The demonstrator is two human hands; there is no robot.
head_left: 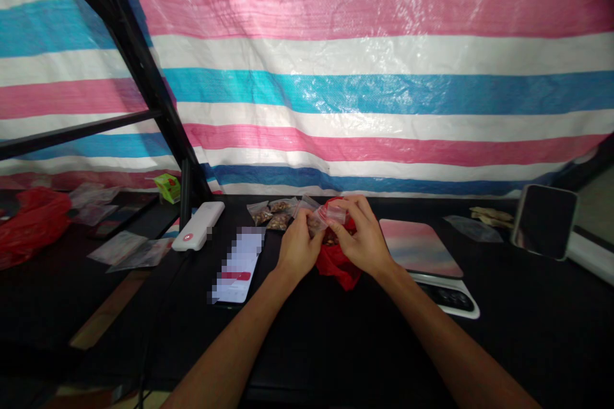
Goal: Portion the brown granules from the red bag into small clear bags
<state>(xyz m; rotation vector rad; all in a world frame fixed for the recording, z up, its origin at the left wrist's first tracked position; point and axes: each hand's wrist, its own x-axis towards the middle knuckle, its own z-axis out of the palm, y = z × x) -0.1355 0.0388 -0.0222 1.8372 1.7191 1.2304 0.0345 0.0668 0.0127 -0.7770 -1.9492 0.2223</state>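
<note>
Both hands are closed on one small clear zip bag (316,220) with a red line along its seal and brownish contents showing through. My left hand (300,243) pinches it from the left side. My right hand (362,236) grips its upper edge, fingers bent over the seal. Beneath the hands lies a red plastic bag (341,268) with brown bits inside, partly hidden by the fingers. Just left of my left hand rest several filled zip bags (279,214) of small brown pieces.
A lit phone (240,268) and a white power device (199,225) lie to the left. On the right are a digital scale (425,249), a clear bag (472,229) and a dark-screened device (545,220). Flat zip bags (137,250) and another red bag (36,223) sit far left, past a black frame post (163,108).
</note>
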